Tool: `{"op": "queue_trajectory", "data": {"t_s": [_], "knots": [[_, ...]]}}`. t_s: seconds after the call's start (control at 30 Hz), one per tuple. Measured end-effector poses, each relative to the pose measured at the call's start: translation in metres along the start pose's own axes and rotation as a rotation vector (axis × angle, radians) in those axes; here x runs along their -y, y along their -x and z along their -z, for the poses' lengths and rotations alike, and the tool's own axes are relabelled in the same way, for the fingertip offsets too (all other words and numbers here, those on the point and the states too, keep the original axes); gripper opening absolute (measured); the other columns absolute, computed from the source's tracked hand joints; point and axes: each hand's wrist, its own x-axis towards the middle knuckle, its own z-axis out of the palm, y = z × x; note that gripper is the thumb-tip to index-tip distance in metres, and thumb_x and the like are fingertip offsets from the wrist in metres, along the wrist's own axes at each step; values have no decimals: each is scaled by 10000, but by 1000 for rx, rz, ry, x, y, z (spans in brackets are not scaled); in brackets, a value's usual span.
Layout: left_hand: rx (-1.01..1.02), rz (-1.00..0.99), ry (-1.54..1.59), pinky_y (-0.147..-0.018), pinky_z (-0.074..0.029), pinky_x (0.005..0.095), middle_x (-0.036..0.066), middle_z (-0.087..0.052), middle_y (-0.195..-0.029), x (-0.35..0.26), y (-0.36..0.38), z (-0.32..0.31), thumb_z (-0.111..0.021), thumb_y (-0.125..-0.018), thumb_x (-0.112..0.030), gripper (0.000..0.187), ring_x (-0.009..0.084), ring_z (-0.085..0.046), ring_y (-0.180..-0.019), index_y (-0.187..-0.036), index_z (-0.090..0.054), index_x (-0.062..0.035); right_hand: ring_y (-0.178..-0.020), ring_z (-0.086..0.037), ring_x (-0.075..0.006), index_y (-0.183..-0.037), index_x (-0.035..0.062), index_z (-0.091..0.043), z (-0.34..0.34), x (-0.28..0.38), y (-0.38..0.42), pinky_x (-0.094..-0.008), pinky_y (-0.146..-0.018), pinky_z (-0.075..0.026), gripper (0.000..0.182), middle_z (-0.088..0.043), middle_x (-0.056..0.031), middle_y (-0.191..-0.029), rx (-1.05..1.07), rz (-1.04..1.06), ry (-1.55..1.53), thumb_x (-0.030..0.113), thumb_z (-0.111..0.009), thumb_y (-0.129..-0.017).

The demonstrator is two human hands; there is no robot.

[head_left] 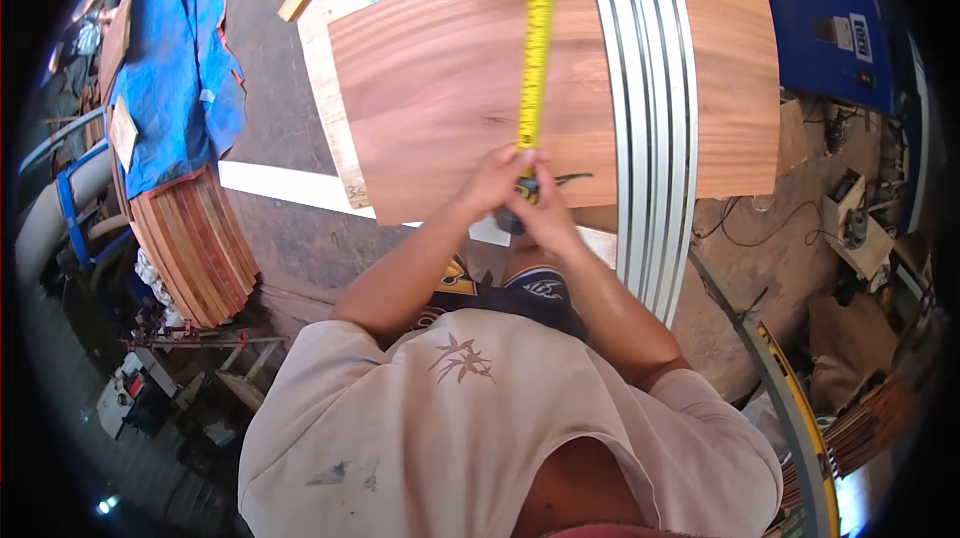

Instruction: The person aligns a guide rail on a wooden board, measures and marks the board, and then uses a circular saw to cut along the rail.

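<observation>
A yellow tape measure blade (538,38) is pulled out across a reddish-brown wood panel (450,78), running away from me to the top edge of the view. Its dark case (526,190) sits between my two hands at the panel's near edge. My left hand (492,183) is closed at the case and the base of the blade. From the other side, my right hand (546,210) is wrapped round the case, which partly hides behind the fingers. Right of the blade, a silver grooved metal guide rail (650,118) lies across the panel.
A blue tarp (185,68) covers stacked wood boards (195,248) on the left. A blue machine cabinet (830,38) stands at the far right. Cables (740,228) trail over the floor, and a yellow spirit level (800,408) leans at lower right. White strips lie under the panel.
</observation>
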Motion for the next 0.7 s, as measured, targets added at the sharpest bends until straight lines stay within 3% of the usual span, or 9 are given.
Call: {"op": "queue_trajectory", "data": {"t_s": [0.07,0.13,0.2,0.27,0.33,0.43,0.47,0.53,0.7], "knots": [[4,50,161,-849,-507,330,102,-660,-1039,6,36,49,-414,-1042,-295,359,169,-614,-912,-1092,-618,-4,-1021,-550,-161,-1459,61,-303,-52,-16,11,-276,-861,-473,668,-556,-97,-1142,28,-27,71,159,-653,-898],[-5,84,205,-818,-514,326,102,-662,-1003,22,68,93,-409,-1043,-299,358,169,-619,-871,-1024,-616,-8,-1226,-467,-212,-1479,44,-238,-97,-34,33,-301,-978,-414,658,-431,-177,-1370,68,-10,-101,198,-594,-948],[-5,124,243,-787,-522,322,102,-665,-967,37,101,136,-404,-1043,-304,369,169,-624,-829,-957,-613,-13,-1330,-401,-268,-1473,9,-229,-128,-37,75,-335,-1038,-372,646,-373,-221,-1438,-72,-49,-2,211,-570,-964],[-17,178,199,-735,-529,326,85,-665,-866,43,123,183,-400,-1043,-310,373,168,-625,-747,-874,-587,-34,-1384,-344,-293,-1471,-11,-218,-134,-42,101,-368,-1066,-354,634,-346,-229,-1470,-124,98,100,210,-544,-974],[-111,161,-78,-684,-515,316,60,-651,-768,60,128,226,-408,-1040,-328,403,164,-610,-675,-862,-608,-27,-1383,-341,-297,-1459,-10,-253,-126,-38,137,-390,-1077,-346,589,-342,-225,-1478,-161,298,277,193,-522,-976],[-85,129,-700,-651,-485,352,90,-636,-687,85,112,305,-470,-1006,-353,436,187,-608,-651,-791,-647,-17,-1380,-339,-323,-1431,-7,-317,-110,-50,165,-412,-1076,-351,554,-341,-229,-1479,-81,345,579,172,-533,-954],[-81,106,-792,-655,-480,379,122,-635,-661,91,103,323,-498,-985,-365,447,214,-623,-652,-758,-665,-18,-1380,-339,-323,-1431,-7,-317,-108,-51,161,-412,-1076,-351,554,-341,-229,-1479,-102,342,582,172,-533,-954],[-20,116,-880,-664,-481,389,134,-646,-686,86,88,347,-498,-982,-364,438,237,-625,-656,-779,-672,-17,-1324,-385,-387,-1384,-25,-383,-93,-44,120,-435,-1061,-367,537,-396,-255,-1418,-77,550,1065,158,-569,-914],[157,120,-1171,-745,-495,410,154,-685,-789,62,46,360,-498,-970,-371,407,304,-652,-754,-847,-691,-35,-1224,-443,-421,-1328,-40,-442,-38,-48,-57,-473,-1046,-373,520,-493,-256,-1294,-384,728,1297,140,-607,-868]]}}
